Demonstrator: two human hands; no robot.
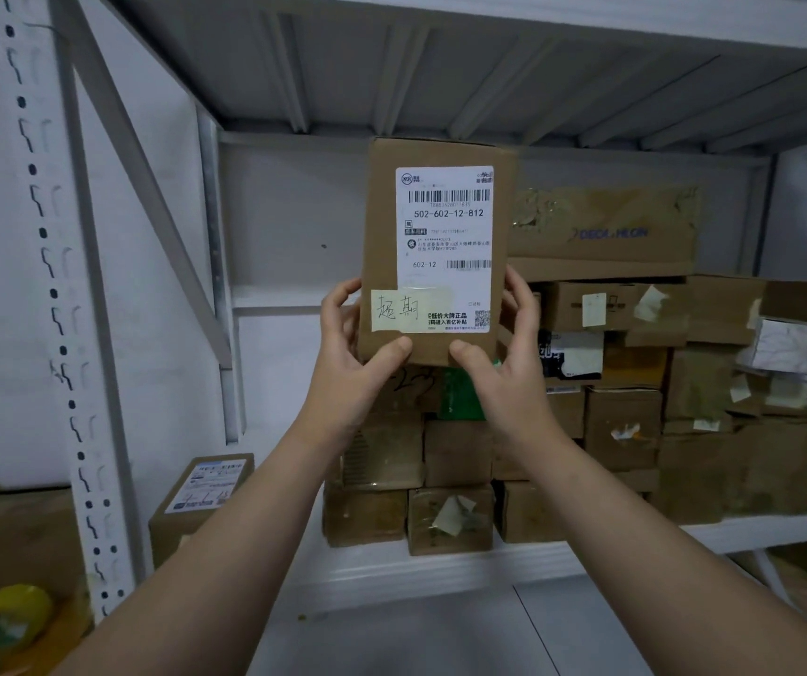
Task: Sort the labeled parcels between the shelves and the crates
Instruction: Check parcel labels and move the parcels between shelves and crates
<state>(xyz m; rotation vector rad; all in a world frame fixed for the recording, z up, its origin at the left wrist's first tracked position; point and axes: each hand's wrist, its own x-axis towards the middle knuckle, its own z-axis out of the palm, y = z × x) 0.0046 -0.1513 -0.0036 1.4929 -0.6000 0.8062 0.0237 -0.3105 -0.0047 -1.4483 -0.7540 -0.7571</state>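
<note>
I hold a brown cardboard parcel (435, 197) upright in front of the shelf, its white shipping label with barcode and a pale yellow handwritten note facing me. My left hand (350, 363) grips its lower left edge, thumb on the front. My right hand (503, 363) grips the lower right edge the same way. Behind the parcel, stacked cardboard parcels (611, 412) fill the white metal shelf (440, 573).
A labeled box (201, 500) sits at the shelf's left end. A perforated white upright (74, 334) and a diagonal brace stand on the left. A yellow tape roll (11, 617) lies on boxes at the bottom left. The upper shelf's underside hangs overhead.
</note>
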